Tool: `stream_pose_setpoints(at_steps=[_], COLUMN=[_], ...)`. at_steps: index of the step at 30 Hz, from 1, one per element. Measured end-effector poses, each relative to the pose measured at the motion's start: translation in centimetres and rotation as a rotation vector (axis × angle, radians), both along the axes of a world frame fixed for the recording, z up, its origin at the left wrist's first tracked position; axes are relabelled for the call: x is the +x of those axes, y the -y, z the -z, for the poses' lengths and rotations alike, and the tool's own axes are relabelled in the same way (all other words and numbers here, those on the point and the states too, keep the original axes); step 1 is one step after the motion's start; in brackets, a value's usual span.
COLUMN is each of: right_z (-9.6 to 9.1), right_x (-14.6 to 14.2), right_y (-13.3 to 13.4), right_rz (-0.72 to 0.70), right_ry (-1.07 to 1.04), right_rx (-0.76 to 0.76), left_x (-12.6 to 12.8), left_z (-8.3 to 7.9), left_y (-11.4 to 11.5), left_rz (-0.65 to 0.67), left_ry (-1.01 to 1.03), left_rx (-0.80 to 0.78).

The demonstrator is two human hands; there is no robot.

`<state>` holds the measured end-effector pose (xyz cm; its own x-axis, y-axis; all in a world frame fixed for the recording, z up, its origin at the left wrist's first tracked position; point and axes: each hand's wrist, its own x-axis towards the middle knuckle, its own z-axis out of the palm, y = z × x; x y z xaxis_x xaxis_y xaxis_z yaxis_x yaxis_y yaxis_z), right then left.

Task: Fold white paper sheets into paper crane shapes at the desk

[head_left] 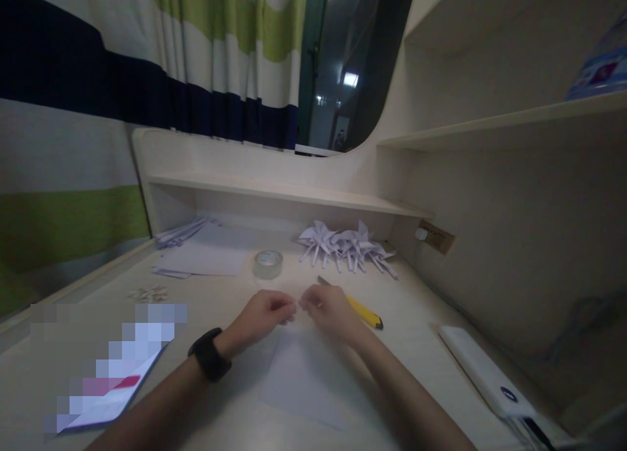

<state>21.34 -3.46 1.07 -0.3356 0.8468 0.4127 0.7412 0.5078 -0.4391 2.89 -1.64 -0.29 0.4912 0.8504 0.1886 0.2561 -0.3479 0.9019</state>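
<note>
My left hand, with a black watch on the wrist, is closed in a pinch over the desk. Facing it, close by, is my right hand, its fingers pinched as well. Whatever lies between the fingertips is too small and blurred to name. Below both hands a white sheet of paper lies flat, its upper edge near the fingers. A yellow utility knife rests partly behind my right hand. Beyond my left hand stands a roll of clear tape.
Several folded paper pinwheels sit at the back right. Stacked paper and a small pile of bits lie at left. A device with a partly pixelated screen is front left, a white power strip at right.
</note>
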Motion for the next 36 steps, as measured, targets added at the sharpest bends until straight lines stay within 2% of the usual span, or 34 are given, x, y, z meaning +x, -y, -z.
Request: stream_pose_setpoints(at_steps=[6,11,15,22,28,32,36], right_z=[0.4,1.0,1.7,2.7,2.9,3.1,2.9], right_x=[0.4,-0.1,-0.3,-1.5,-1.8,-1.5,-1.9], right_y=[0.2,-0.1,-0.4,-0.7,-0.6,-0.7,-0.3], right_rz=[-0.014,0.023,0.049,-0.006,-0.032,-0.03,0.014], right_ry=[0.023,-0.214,-0.388,-0.788,-0.89,-0.958,-1.014], right_rx=[0.025,-0.059,-0.139,-0.292,-0.37,-0.448,-0.433], left_x=[0.1,0.4,0.4,-0.1,0.0,0.2,0.3], left_z=[0.5,-0.4,-0.6,-1.1,-1.1,-1.0,-0.9], left_y=[0.1,0.8,1.0,1.2,1.3,1.3,1.3], left_rz=[0.063,0.076,0.033,-0.046,-0.159,-0.12,-0.144], left_ry=[0.043,0.123,0.184,0.248,0.325,0.325,0.338], left_rx=[-0.017,-0.031,-0.11,-0.18,-0.279,-0.274,-0.243])
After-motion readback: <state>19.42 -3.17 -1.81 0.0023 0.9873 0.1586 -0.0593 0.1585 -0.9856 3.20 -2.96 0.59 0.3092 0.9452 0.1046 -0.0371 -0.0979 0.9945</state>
